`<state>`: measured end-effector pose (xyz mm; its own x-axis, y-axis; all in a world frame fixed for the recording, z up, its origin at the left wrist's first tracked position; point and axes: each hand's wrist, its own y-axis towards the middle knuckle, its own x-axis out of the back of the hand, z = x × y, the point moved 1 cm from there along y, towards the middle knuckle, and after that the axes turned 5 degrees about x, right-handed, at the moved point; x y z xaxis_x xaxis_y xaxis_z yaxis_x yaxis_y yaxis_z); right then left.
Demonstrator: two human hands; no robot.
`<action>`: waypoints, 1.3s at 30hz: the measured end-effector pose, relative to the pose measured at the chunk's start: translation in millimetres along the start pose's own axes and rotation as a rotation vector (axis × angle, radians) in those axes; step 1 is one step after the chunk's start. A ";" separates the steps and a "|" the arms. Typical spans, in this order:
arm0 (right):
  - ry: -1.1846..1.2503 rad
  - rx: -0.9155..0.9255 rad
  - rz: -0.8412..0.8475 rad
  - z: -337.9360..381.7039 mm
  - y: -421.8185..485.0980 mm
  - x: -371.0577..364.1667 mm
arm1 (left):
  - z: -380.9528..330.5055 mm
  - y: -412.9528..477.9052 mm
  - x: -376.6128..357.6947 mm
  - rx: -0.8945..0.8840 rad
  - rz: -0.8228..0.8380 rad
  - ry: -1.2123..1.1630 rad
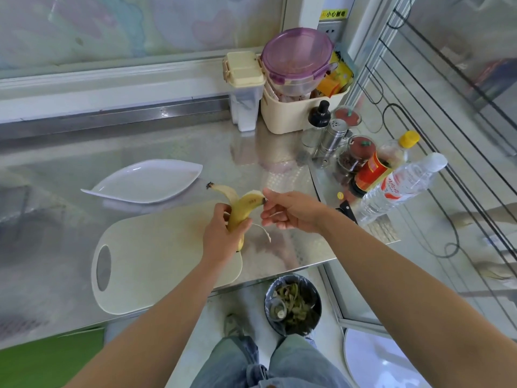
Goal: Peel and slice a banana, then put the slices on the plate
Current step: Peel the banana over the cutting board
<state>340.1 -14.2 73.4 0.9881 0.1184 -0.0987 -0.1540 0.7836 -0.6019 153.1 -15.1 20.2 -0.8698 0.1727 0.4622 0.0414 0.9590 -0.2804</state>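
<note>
Yellow banana [242, 212], part-peeled, stands upright in our left hand [221, 236], fingers curled round its lower half, just above the board [156, 261]'s right end. Our right hand [291, 211] pinches peel at the top w/ thumb & forefinger, other fingers loosely spread. One strip flops back toward the white plate [145, 182], on the steel tabletop [84, 152] beyond the board. Knife [347, 210] lies at right.

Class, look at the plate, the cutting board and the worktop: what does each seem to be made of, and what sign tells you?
Plate: glazed ceramic or melamine, hard to say which; white, glossy. Cutting board: likely plastic; matt cream, with a moulded handle hole. Worktop: apparently stainless steel; grey, reflective, embossed pattern near its right edge.
</note>
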 end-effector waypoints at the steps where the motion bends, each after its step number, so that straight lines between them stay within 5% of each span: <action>1: 0.021 -0.041 0.026 -2.1 -1.2 -0.3 | -0.5 -0.3 -1.6 -0.003 -0.007 0.008; 11: 0.548 -0.025 0.203 -11.1 -5.2 -6.5 | -12.1 -2.8 -9.4 -0.062 -0.025 -0.040; 39: 0.626 -0.061 0.090 -6.1 -0.8 -18.7 | -10.2 -2.1 0.0 -0.074 0.022 -0.077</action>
<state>321.6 -20.7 71.0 0.7836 -0.2113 -0.5842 -0.2544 0.7488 -0.6120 158.1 -14.8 29.3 -0.9031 0.1792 0.3901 0.0948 0.9695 -0.2261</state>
